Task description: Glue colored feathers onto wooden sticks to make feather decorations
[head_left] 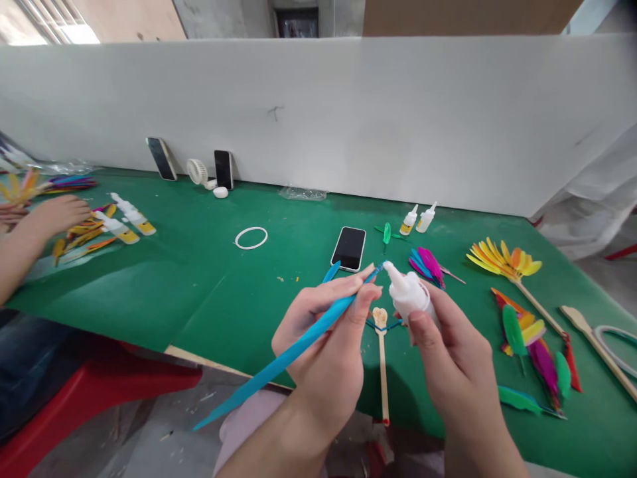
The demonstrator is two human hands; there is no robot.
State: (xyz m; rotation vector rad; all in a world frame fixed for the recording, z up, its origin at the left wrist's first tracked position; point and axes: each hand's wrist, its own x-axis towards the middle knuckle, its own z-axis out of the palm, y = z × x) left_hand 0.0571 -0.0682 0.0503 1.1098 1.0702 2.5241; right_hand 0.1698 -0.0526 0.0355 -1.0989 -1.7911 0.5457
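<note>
My left hand (326, 338) pinches a long blue feather (293, 355) near its quill, with the vane trailing down to the left. In my right hand (450, 365) is a white glue bottle (409, 295), tilted so its nozzle meets the quill tip or comes very close to it. Below and between the hands lies a wooden stick (383, 372) with a wide, pale head and blue-green pieces at its sides. Part of another blue feather (332, 271) shows behind my left hand.
A phone (349, 248), two glue bottles (418, 219), pink and blue feathers (428, 265) and a yellow feather fan (505, 259) lie beyond my hands. Mixed feathers (532, 352) and a wooden handle (600, 348) are at right. At left, another person's hand (60, 216) is over feathers.
</note>
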